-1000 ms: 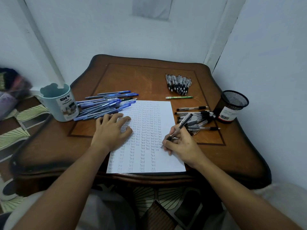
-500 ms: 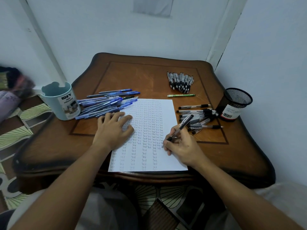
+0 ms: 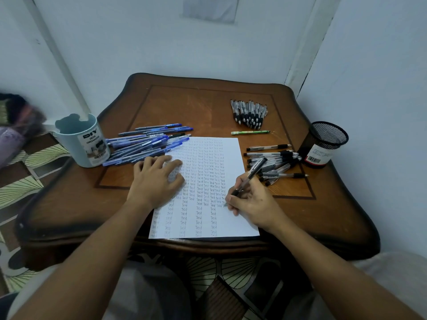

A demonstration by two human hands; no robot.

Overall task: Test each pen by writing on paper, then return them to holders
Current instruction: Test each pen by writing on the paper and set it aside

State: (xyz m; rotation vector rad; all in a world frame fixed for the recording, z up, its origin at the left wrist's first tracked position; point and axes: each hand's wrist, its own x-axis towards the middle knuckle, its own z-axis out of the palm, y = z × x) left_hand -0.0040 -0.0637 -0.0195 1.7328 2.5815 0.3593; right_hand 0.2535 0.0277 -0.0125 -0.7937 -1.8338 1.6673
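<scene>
Smooth white paper [image 3: 228, 158] lies under the flat left hand [image 3: 157, 179]; right hand [image 3: 251, 202] pinches a slim black pen [image 3: 250, 175].

Blue pens [image 3: 147, 144], white paper [image 3: 231, 158], black mesh holder [image 3: 323, 144], pale teal holder [image 3: 80, 144], brown table [image 3: 184, 107]

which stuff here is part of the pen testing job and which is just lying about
Part of the job:
right hand writing with black pen
left hand flat on paper
blue pens
black pens
blue cup
mesh cup

Lying about:
cloth bundle
</scene>
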